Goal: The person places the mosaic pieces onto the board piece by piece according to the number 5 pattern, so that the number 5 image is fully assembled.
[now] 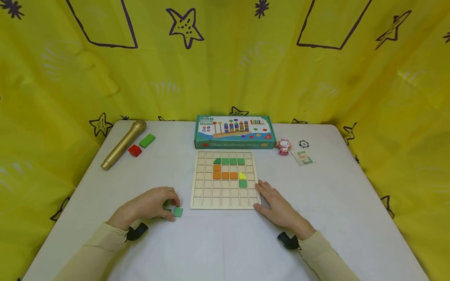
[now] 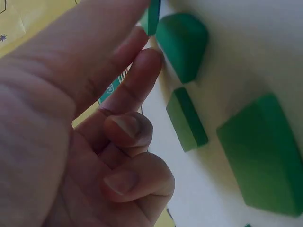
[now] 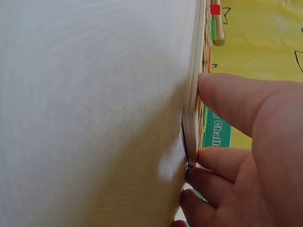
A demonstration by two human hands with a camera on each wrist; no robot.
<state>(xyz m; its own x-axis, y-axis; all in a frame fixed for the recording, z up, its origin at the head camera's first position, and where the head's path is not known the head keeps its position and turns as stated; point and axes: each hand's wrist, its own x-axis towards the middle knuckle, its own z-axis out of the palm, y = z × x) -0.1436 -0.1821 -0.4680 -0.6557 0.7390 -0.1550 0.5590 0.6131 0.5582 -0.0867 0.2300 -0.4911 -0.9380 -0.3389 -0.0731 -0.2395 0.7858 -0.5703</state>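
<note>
My left hand point(image 1: 154, 205) bends over several loose green tiles on the table, left of the board. Thumb and index fingertips pinch a green square tile point(image 1: 178, 212), its edge showing between them in the left wrist view. Beside that hand lie a round-edged green tile point(image 2: 182, 45) and a green square piece point(image 2: 262, 156). The wooden grid board point(image 1: 207, 201) carries green, orange and yellow tiles in its upper and middle cells. Fingers extended, my right hand point(image 1: 281, 208) rests along the board's right edge, thumb at the near right corner.
Behind the board stands a Ring Challenge Game box point(image 1: 234, 144). Far left are a gold microphone point(image 1: 123, 146), a red block point(image 1: 135, 150) and a green block point(image 1: 147, 141). A pink figurine point(image 1: 283, 147), a small round item point(image 1: 304, 144) and a pattern card point(image 1: 304, 157) lie right of the box.
</note>
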